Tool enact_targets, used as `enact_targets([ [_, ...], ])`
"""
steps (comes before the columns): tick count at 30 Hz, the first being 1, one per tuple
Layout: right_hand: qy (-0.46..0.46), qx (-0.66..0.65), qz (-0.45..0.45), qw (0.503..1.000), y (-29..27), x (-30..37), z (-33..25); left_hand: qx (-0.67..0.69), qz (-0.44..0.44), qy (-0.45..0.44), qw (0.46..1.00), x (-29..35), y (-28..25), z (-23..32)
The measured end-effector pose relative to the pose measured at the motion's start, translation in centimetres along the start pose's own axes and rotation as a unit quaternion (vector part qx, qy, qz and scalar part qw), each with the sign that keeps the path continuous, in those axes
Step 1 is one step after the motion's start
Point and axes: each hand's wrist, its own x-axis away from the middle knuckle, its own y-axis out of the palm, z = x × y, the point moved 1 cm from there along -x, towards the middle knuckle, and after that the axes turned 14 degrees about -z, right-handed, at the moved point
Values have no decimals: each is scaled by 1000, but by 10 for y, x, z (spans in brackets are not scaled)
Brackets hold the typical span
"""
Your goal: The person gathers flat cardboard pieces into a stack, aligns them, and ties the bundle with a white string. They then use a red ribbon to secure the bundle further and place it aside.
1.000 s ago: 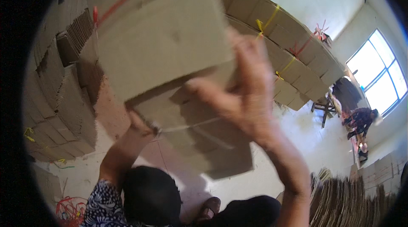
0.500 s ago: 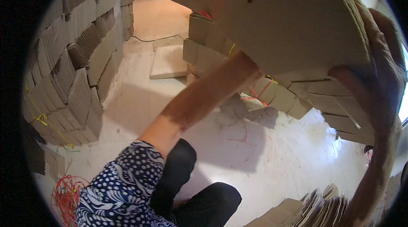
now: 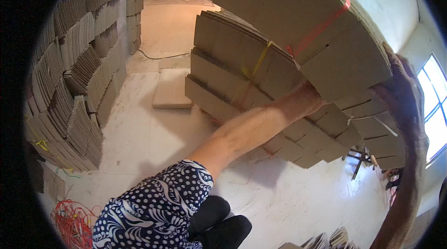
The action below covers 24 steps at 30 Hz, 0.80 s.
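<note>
A bundle of flat brown cardboard sheets [image 3: 288,11], tied with a red strap [image 3: 321,30], is raised at the upper right against a stack of similar bundles. My right hand [image 3: 405,90] grips its right end, thumb on the near face and fingers along the edge. From the lower left my left arm reaches across to the bundle's lower edge. There my left hand [image 3: 311,96] supports it, its fingers hidden behind the cardboard. Directly below and beyond are stacked cardboard bundles [image 3: 223,69], one bound with a yellow strap [image 3: 262,58].
A tall wall of stacked cardboard [image 3: 88,58] stands on the left. Tangled red straps [image 3: 72,223] lie at lower left. A flat pale slab [image 3: 172,88] rests on the floor near a dark cable [image 3: 158,57]. More cardboard sheets [image 3: 340,237] are at lower right, and a window [image 3: 435,100] is at right.
The raised bundle has shifted up and tilted, showing its red strap and the stack beneath. My left arm has reached farther right. My view has moved, and the window now shows.
</note>
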Motion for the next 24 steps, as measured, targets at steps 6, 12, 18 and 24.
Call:
enact_targets([
  [6,44,-133,-61,988,44,-64,26,65,8,10,998,-58,-25,-8],
  [12,15,-231,-6,973,107,-104,55,83,18,14,996,-78,-43,-22],
  [18,29,-238,-44,970,106,-127,36,102,63,26,992,-62,-63,-24],
  [24,2,-315,-73,946,121,-144,46,160,99,63,980,-31,-48,-32],
])
